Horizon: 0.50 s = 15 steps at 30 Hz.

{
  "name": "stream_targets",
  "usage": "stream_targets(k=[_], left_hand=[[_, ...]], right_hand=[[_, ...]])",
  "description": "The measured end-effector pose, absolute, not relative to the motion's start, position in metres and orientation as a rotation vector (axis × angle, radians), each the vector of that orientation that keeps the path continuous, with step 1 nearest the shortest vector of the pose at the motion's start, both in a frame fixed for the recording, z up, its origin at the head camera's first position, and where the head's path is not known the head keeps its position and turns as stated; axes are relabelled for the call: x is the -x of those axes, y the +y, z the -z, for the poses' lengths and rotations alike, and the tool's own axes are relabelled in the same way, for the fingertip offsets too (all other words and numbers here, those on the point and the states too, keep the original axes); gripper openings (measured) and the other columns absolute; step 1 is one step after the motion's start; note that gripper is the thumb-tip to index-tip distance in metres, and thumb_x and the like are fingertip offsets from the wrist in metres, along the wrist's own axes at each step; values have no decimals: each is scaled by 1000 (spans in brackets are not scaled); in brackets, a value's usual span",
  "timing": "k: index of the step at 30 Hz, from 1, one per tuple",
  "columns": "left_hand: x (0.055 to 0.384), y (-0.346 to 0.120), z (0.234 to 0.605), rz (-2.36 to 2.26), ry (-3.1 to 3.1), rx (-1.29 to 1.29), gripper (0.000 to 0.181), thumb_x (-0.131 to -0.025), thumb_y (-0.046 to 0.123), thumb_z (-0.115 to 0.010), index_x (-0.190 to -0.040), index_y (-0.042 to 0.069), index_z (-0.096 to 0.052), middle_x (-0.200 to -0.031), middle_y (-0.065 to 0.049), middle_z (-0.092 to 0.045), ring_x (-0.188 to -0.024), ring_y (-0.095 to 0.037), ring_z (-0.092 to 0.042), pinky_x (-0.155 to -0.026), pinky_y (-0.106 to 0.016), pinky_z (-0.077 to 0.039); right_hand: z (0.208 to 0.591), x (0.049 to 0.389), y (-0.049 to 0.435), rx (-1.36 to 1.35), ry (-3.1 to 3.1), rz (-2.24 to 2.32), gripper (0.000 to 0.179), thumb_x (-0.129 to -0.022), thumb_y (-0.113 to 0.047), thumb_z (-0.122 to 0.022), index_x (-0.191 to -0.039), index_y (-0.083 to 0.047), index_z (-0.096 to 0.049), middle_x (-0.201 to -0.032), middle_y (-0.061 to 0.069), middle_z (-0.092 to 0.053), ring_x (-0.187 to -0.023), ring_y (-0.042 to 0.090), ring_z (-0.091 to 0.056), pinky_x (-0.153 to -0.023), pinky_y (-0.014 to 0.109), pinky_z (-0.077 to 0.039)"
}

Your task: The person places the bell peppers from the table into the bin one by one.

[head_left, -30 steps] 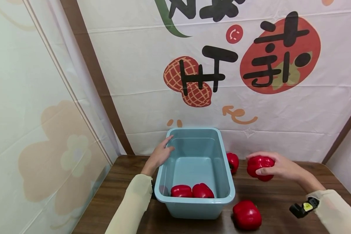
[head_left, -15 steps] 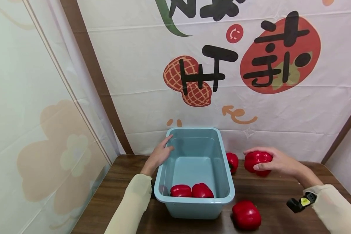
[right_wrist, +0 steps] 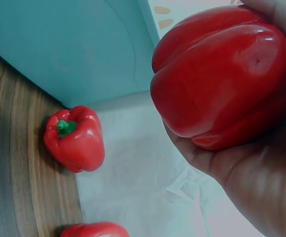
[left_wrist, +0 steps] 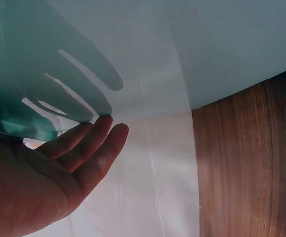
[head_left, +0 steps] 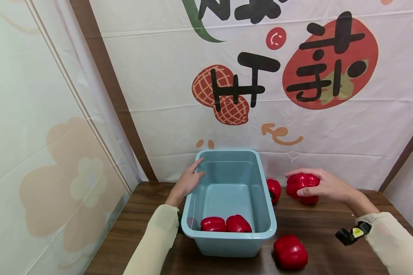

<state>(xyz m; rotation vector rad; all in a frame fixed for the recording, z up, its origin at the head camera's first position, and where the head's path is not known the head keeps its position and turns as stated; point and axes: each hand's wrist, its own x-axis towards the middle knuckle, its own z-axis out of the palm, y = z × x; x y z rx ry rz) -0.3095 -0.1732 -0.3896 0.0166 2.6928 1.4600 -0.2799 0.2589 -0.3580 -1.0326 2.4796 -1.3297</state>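
My right hand (head_left: 325, 188) grips a red bell pepper (head_left: 301, 187) above the table, right of a light blue plastic tub (head_left: 228, 236). In the right wrist view this bell pepper (right_wrist: 222, 79) fills the palm. The left hand (head_left: 186, 183) holds the tub's left rim, thumb on the inner side, other fingertips (left_wrist: 118, 131) against the outer wall. Inside the tub, at its near end, lie two red bell peppers (head_left: 213, 224). Another bell pepper (head_left: 273, 190) sits beside the tub's right wall at the back, and one more bell pepper (head_left: 290, 252) lies at the front right.
Part of a further red bell pepper (right_wrist: 96, 230) shows at the bottom of the right wrist view. The dark wooden table (head_left: 334, 229) ends at a printed white cloth wall (head_left: 165, 126) right behind the tub.
The right hand has shifted slightly left and upward in the head view, carrying its bell pepper along. The left hand and the tub keep their places.
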Motion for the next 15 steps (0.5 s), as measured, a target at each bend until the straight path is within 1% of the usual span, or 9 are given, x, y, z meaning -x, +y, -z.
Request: stream_targets(k=[6, 9, 15], left_hand=[[310, -174, 391, -1466, 2686, -27, 60, -98, 31, -46, -156, 32, -30, -162, -8, -27, -137, -37, -42, -104, -63, -39], [310, -174, 390, -1473, 2680, -28, 60, -98, 31, -47, -156, 32, -30, -162, -8, -27, -137, -37, -41, -104, -63, -39], [309, -174, 389, -1482, 2675, -20, 60, -98, 31, -47, -156, 32, -31, -162, -9, -28, -135, -37, -44, -103, -63, -40]], right_hand=[[355, 280, 257, 1009, 2459, 1345, 52, -84, -13, -71, -134, -9, -56, -119, 4, -63, -105, 18, -60, -73, 39, -59], [353, 279, 255, 1002, 2461, 1344, 53, -83, -14, -72, -134, -11, -56, -119, 5, -63, -105, 19, -60, -73, 39, -59], [349, 277, 251, 1018, 2478, 1327, 53, -83, -16, -72, -133, -12, -57, -119, 11, -62, -104, 19, -60, -72, 38, -59]])
